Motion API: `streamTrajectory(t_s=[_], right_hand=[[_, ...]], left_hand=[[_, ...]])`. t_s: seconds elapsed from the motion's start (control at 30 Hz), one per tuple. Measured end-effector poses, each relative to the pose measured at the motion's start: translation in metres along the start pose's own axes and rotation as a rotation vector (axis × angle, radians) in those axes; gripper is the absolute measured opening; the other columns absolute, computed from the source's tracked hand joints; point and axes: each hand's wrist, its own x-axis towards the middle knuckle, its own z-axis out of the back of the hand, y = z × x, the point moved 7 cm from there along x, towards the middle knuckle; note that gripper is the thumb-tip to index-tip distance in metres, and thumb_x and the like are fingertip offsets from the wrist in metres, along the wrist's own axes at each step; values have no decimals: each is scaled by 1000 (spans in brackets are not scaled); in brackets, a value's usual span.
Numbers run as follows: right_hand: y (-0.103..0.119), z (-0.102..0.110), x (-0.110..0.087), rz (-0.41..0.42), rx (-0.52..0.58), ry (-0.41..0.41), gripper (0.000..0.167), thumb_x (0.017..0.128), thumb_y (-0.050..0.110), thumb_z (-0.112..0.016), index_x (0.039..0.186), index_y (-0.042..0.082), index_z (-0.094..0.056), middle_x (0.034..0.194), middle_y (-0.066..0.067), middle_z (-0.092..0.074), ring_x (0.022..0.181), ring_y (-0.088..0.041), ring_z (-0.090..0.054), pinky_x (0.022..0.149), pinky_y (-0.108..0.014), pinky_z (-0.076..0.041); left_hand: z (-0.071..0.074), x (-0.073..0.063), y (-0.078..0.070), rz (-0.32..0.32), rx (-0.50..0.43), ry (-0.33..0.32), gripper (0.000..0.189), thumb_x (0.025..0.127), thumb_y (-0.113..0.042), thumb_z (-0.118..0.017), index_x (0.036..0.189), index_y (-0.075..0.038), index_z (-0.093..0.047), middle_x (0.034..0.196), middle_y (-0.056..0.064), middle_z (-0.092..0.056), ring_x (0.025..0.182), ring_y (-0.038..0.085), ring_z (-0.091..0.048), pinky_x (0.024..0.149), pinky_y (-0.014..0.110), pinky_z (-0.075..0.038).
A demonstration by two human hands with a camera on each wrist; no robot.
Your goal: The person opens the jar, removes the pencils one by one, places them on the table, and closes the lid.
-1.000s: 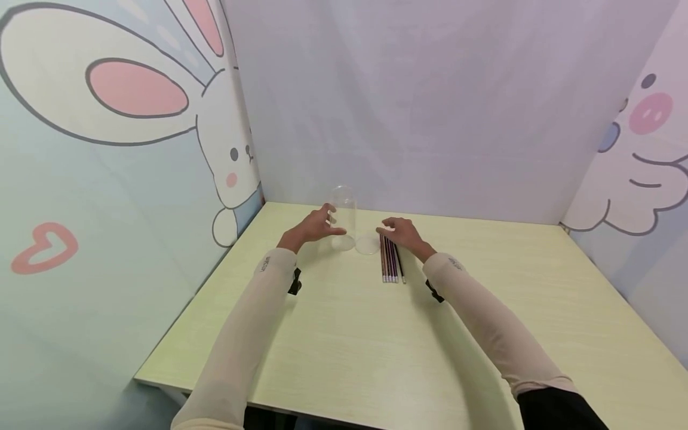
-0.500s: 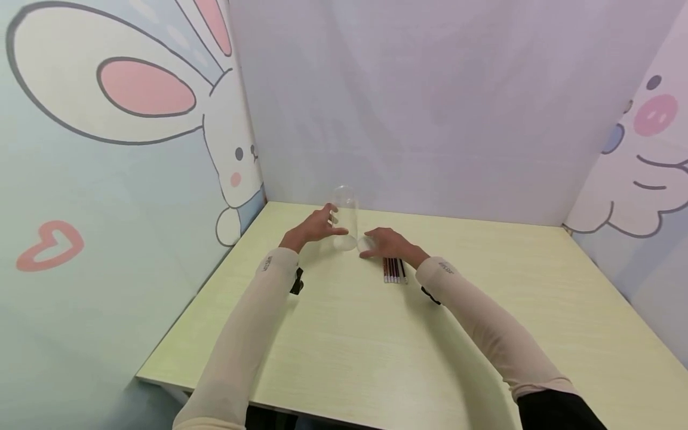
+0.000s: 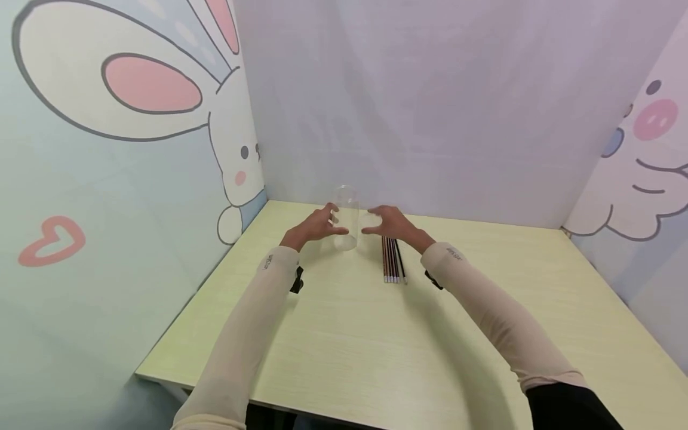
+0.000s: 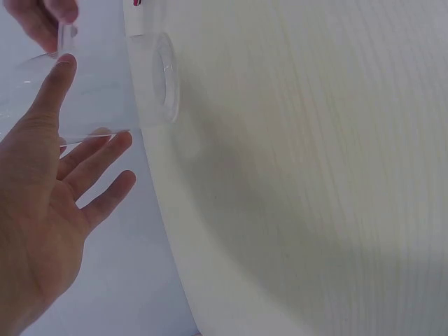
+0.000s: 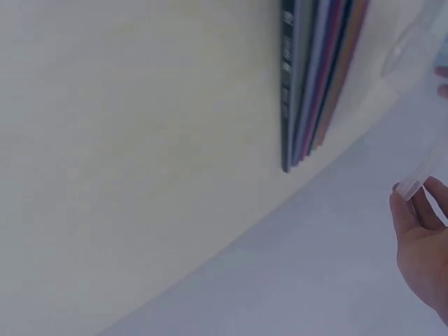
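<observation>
A tall clear jar stands upright near the back of the table. My left hand holds it from the left, thumb on the near side and fingers behind, as the left wrist view shows around the see-through wall. Just right of the jar, my right hand pinches a round clear lid by its edge, raised off the table. In the right wrist view the lid sits between thumb and fingers. Below the right hand lies a row of pencils, their far ends hidden by it.
The pale wooden table ends at a plain light curtain close behind the jar. A side wall with a cartoon rabbit borders the left edge. Another printed wall stands at the right.
My right hand moved left from above the pencils to the lid lying on the table, took hold of it and raised it beside the jar. My left hand has stayed at the jar.
</observation>
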Motion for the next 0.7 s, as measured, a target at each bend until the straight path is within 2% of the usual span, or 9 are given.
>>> streamTrajectory(t_s=[0.13, 0.23, 0.37, 0.5, 0.7], right_hand=[[13, 37, 12, 26, -13, -35, 72, 91, 34, -82, 144, -6, -56, 142, -25, -60, 131, -40, -57, 110, -53, -46], [21, 65, 22, 16, -8, -58, 71, 92, 33, -81, 146, -6, -54, 145, -26, -57, 133, -41, -55, 109, -54, -46], [32, 90, 33, -2, 25, -90, 70, 93, 35, -80, 148, -1, -54, 148, -22, -56, 133, -38, -55, 108, -53, -46], [50, 95, 41, 40, 57, -73, 69, 94, 36, -79, 149, 3, -54, 151, -18, -55, 135, -35, -54, 110, -51, -45], [72, 74, 47, 93, 70, 11, 67, 96, 36, -77, 150, 4, -54, 151, -17, -55, 137, -32, -53, 111, -48, -45]], left_hand=[[1, -1, 0, -6, 0, -1, 75, 97, -42, -75, 149, -6, -33, 143, 28, -56, 122, 35, -64, 103, 48, -51], [1, -2, 0, -3, 1, 0, 76, 97, -43, -75, 149, -7, -33, 144, 27, -56, 123, 35, -63, 104, 48, -50], [2, -2, 2, 9, 3, 0, 77, 96, -45, -75, 149, -8, -33, 145, 26, -56, 123, 34, -63, 104, 47, -50], [4, -2, 3, 18, -3, -6, 77, 95, -45, -76, 148, -9, -33, 145, 25, -57, 123, 34, -64, 104, 48, -50], [2, -1, 3, 22, -9, -3, 79, 95, -46, -76, 150, -9, -33, 145, 25, -57, 123, 33, -64, 105, 47, -50]])
